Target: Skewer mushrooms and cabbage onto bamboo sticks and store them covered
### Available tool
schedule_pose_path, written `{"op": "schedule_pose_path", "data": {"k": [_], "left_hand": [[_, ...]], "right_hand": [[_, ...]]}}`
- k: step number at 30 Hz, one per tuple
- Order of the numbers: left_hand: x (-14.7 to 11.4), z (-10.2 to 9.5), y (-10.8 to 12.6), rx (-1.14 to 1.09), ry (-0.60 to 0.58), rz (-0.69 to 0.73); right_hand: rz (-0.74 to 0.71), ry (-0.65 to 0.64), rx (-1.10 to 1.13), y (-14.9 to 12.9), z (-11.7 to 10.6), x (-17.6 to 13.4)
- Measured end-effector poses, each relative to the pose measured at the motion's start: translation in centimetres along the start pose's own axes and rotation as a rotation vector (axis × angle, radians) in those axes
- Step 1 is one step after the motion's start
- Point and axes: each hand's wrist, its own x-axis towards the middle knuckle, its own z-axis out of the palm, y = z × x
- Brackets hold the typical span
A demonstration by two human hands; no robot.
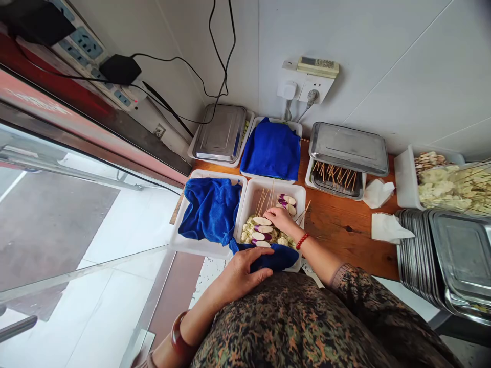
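A white plastic tray (301, 197) in front of me holds skewered eggplant slices (262, 236) with purple skin and pale cut faces, lying on cauliflower florets (246, 236). My right hand (283, 220) reaches into this tray, its curled fingers at the end of an eggplant skewer; the fingertips are partly hidden. More eggplant slices (288, 199) lie just beyond it. A blue cloth (282, 257) is folded back over the near edge of the tray. Between the thumb and fingers of my left hand (247, 266) is part of that cloth.
To the left, another white tray (178, 244) is covered by a blue towel (210, 209). Behind stand lidded and covered trays, one with sticks (335, 175) poking out. Stacked metal trays (418, 255) and a cauliflower bin (406, 179) are at right. Cables (226, 66) hang from the wall.
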Motion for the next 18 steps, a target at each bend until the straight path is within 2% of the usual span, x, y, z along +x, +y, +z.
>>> {"op": "schedule_pose_path", "data": {"k": [4,8,10,12,14,18], "left_hand": [[-0.1,-0.1,-0.1,-0.016,0.010,-0.022],[0.0,-0.2,-0.3,-0.049,0.033,-0.015],[0.3,-0.2,-0.3,-0.082,0.055,0.009],[0.7,-0.3,-0.3,-0.116,0.093,0.037],[1.1,-0.5,-0.4,-0.141,0.132,0.048],[1.7,-0.5,-0.5,-0.164,0.165,0.028]], "right_hand": [[-0.041,0.032,-0.105,-0.3,-0.7,-0.5],[-0.112,0.014,-0.155,-1.9,-1.8,-4.0],[-0.211,-0.040,-0.174,-3.1,-2.1,-6.4],[-0.383,-0.102,-0.237,-4.0,-2.2,-8.4],[-0.464,-0.123,-0.319,-4.3,-2.2,-9.7],[-0.373,-0.016,-0.399,-3.7,-2.5,-10.6]]}}
